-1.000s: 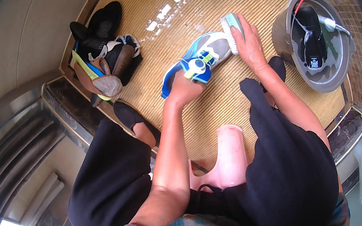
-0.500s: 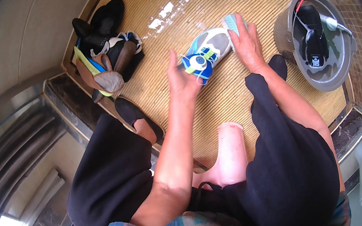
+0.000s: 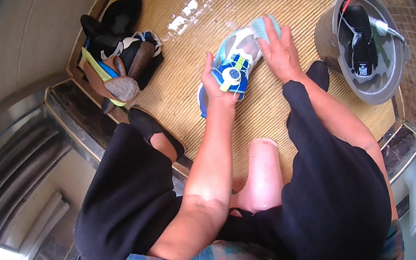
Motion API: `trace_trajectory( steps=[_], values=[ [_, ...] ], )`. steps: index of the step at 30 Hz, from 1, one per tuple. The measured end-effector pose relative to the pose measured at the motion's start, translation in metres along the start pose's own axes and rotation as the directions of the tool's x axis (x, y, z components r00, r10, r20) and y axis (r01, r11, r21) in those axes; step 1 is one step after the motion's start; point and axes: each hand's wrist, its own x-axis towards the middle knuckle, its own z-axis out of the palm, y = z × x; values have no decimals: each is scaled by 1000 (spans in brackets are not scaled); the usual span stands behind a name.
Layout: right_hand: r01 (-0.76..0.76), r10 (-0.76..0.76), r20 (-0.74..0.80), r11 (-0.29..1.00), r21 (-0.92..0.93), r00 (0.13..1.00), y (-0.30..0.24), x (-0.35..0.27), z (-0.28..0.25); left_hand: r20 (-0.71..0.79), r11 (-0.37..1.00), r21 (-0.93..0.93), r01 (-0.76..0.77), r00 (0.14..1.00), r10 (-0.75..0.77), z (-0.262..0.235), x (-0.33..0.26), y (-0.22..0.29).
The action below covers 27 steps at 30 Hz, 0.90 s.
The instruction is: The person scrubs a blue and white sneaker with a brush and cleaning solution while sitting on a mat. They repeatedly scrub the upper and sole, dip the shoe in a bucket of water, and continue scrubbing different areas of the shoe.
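A grey, white and blue sneaker (image 3: pixel 245 42) with lime and blue trim is tilted above the ribbed floor, its toe toward the far right. My left hand (image 3: pixel 218 87) grips its side near the ankle opening, thumb up along the edge. Loose white laces and a round, pale piece lie over the tongue. My right hand (image 3: pixel 282 57) is on a light blue scrubbing brush (image 3: pixel 270 25), with index and middle fingers stretched over its back. The brush's bristles touch the toe. The palm hides part of the brush.
A grey bucket (image 3: pixel 322 36) at the right holds a dark shoe (image 3: pixel 358 41); a red-handled item and a pale brush-like piece are by it. Several shoes (image 3: pixel 140 67) are piled at the left wall. A pink stool (image 3: pixel 264 167) stands between my knees. Water glistens on the floor (image 3: pixel 205 147).
The sneaker has rolled and shifted, so its heel side shows more at the lower left. My left hand has moved right with it. The brush has slid slightly left, and the right fingers are more spread.
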Motion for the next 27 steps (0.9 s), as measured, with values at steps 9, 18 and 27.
trace_trajectory(
  steps=[9, 18, 27],
  values=[
    [434, -422, 106, 846, -310, 900, -21, 10, -4, -69, 998, 37, -55, 996, 57, -1, 5, -3],
    [413, -390, 137, 879, -238, 910, -24, 3, -11, 56, 998, -65, -17, 998, 20, -3, 5, 0],
    [402, -354, 191, 802, -443, 916, -15, 37, 0, 1, 1000, -1, -13, 1000, 13, -1, 8, -2]
  ],
)
